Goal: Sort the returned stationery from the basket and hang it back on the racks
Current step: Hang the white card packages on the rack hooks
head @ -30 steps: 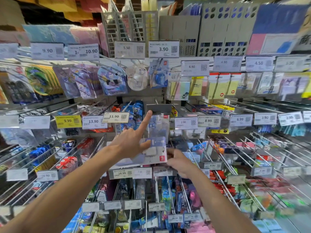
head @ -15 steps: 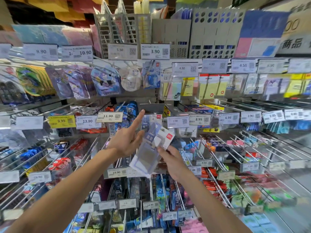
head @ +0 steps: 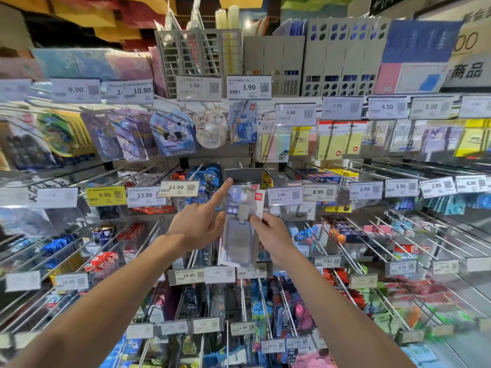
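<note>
A clear plastic packet [head: 237,235] with a grey-lilac card holder inside, backed by white card with a red logo at its top corner, is held upright in the air just in front of the middle row of wire pegs. Its top sits right below a blank grey label plate [head: 244,175] at the end of a peg, between the 11.90 price tag [head: 179,187] and the 2.90 price tag [head: 284,195].

The right hand [head: 272,235] grips the packet at its right edge. Its fingers [head: 256,220] are curled in, with the thumb on the front, clamped on the card.

The left hand [head: 196,227] is raised just beside the packet's left edge with its back to the camera. Its index finger points straight up, the tip close to the grey label plate. The thumb reaches to the packet's edge and the other fingers are folded under. Whether this hand holds the packet cannot be told. Both forearms stretch forward from the bottom corners.

On the top shelf, grey mesh holders [head: 198,53] hold pale and yellow sheets standing on edge. Beside them, grey file boxes with round holes [head: 345,54] show blue through the holes. Below the shelf, pegs carry cartoon-printed packets [head: 172,134] and yellow sticky-note packs [head: 336,143].
</note>
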The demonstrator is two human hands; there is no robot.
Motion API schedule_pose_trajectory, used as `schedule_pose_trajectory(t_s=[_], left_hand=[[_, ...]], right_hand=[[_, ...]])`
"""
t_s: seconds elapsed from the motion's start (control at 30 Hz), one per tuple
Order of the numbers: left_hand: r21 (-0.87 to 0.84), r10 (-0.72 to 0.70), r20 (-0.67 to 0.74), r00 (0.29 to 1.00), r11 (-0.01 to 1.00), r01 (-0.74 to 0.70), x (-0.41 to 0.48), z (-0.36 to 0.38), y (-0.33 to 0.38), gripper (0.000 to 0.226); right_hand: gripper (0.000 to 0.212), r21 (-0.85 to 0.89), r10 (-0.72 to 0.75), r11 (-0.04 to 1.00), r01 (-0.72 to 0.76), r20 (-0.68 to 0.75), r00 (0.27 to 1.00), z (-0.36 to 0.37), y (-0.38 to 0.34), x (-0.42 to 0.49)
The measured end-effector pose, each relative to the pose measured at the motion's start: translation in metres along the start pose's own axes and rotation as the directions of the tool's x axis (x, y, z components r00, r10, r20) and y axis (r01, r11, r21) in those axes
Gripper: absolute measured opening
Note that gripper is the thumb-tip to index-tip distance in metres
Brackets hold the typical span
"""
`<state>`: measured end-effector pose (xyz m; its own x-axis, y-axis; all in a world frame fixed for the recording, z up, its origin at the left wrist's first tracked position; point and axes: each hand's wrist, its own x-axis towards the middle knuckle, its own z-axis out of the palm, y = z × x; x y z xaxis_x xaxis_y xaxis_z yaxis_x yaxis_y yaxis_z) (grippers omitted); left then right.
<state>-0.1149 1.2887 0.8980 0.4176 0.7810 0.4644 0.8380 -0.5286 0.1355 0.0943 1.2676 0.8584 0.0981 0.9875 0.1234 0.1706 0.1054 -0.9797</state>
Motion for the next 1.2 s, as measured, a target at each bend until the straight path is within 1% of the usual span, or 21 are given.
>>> schedule_pose_trajectory(t_s=[0.07, 0.17, 0.27, 0.33, 0.43, 0.5, 0.53, 0.6, 0.67, 0.73, 0.77, 0.8, 0.87, 0.9, 0.97, 1.03, 1.07, 1.13, 1.2], left_hand=[[0.021, -0.005, 0.015, 1.0, 1.0, 0.004, 0.001, -0.001, -0.001, 0.082], [0.014, 0.016, 0.026, 1.0, 1.0, -0.016, 0.002, 0.0, -0.004, 0.085], [0.014, 0.054, 0.0, 0.999, 0.998, -0.054, 0.004, 0.003, -0.007, 0.087], [0.018, 0.084, -0.032, 0.996, 0.996, -0.083, 0.004, 0.007, -0.01, 0.086], [0.012, 0.114, -0.058, 0.992, 0.993, -0.113, 0.005, 0.01, -0.014, 0.086], [0.014, 0.115, -0.052, 0.992, 0.993, -0.115, 0.006, 0.01, -0.015, 0.092], [0.02, 0.11, -0.044, 0.993, 0.994, -0.11, 0.006, 0.009, -0.014, 0.095], [0.032, 0.097, -0.037, 0.995, 0.995, -0.096, 0.006, 0.009, -0.01, 0.1], [0.051, 0.096, -0.045, 0.994, 0.994, -0.094, 0.006, 0.011, -0.011, 0.093], [0.133, 0.142, -0.029, 0.989, 0.982, -0.137, 0.005, 0.016, -0.017, 0.072], [0.175, 0.16, -0.003, 0.987, 0.972, -0.157, 0.003, 0.02, -0.021, 0.062], [0.194, 0.171, 0.026, 0.985, 0.966, -0.173, 0.001, 0.024, -0.025, 0.059], [0.213, 0.182, 0.098, 0.979, 0.957, -0.199, -0.004, 0.031, -0.03, 0.06], [0.23, 0.164, 0.144, 0.976, 0.954, -0.194, -0.006, 0.035, -0.032, 0.059], [0.231, 0.092, 0.21, 0.973, 0.963, -0.141, -0.008, 0.041, -0.038, 0.049], [0.188, -0.001, 0.255, 0.967, 0.981, -0.049, -0.01, 0.046, -0.039, 0.039], [0.163, -0.042, 0.275, 0.961, 0.987, -0.004, -0.011, 0.048, -0.038, 0.038], [0.103, -0.103, 0.307, 0.946, 0.992, 0.074, -0.013, 0.053, -0.036, 0.042], [0.05, -0.137, 0.323, 0.937, 0.991, 0.127, -0.018, 0.053, -0.028, 0.05]], right_hand=[[0.028, -0.016, 0.023, 1.0, -0.024, -0.009, 1.0, 0.003, 0.001, 0.006], [0.036, -0.034, 0.066, 0.997, -0.068, -0.056, 0.996, 0.005, 0.004, 0.016], [0.029, -0.04, 0.106, 0.993, -0.109, -0.079, 0.991, 0.005, 0.005, 0.031], [0.03, -0.021, 0.129, 0.991, -0.133, -0.113, 0.985, 0.003, 0.005, 0.04], [0.039, 0.04, 0.192, 0.981, -0.188, -0.153, 0.969, 0.001, 0.005, 0.052], [0.056, 0.046, 0.234, 0.972, -0.229, -0.163, 0.958, 0.002, 0.01, 0.061], [0.058, 0.022, 0.245, 0.969, -0.245, -0.164, 0.956, 0.003, 0.012, 0.067], [0.054, -0.004, 0.271, 0.961, -0.276, -0.185, 0.945, 0.004, 0.014, 0.076], [0.049, 0.004, 0.283, 0.958, -0.288, -0.194, 0.939, 0.005, 0.014, 0.083], [0.04, 0.034, 0.278, 0.96, -0.277, -0.189, 0.942, 0.005, 0.017, 0.085], [0.039, 0.063, 0.276, 0.961, -0.269, -0.192, 0.942, 0.004, 0.021, 0.084], [0.04, 0.06, 0.262, 0.965, -0.255, -0.204, 0.943, 0.003, 0.026, 0.083], [0.035, -0.015, 0.251, 0.965, -0.262, -0.233, 0.939, -0.003, 0.036, 0.076], [0.03, -0.044, 0.256, 0.961, -0.272, -0.228, 0.94, -0.006, 0.037, 0.071], [0.026, -0.09, 0.249, 0.959, -0.269, -0.189, 0.95, -0.011, 0.04, 0.062], [0.025, -0.159, 0.21, 0.961, -0.228, -0.119, 0.97, -0.016, 0.043, 0.057], [0.021, -0.209, 0.178, 0.959, -0.192, -0.081, 0.981, -0.018, 0.044, 0.054], [0.012, -0.29, 0.128, 0.95, -0.118, 0.014, 0.992, -0.021, 0.045, 0.047], [0.008, -0.341, 0.076, 0.94, -0.033, 0.114, 0.991, -0.024, 0.044, 0.036]])
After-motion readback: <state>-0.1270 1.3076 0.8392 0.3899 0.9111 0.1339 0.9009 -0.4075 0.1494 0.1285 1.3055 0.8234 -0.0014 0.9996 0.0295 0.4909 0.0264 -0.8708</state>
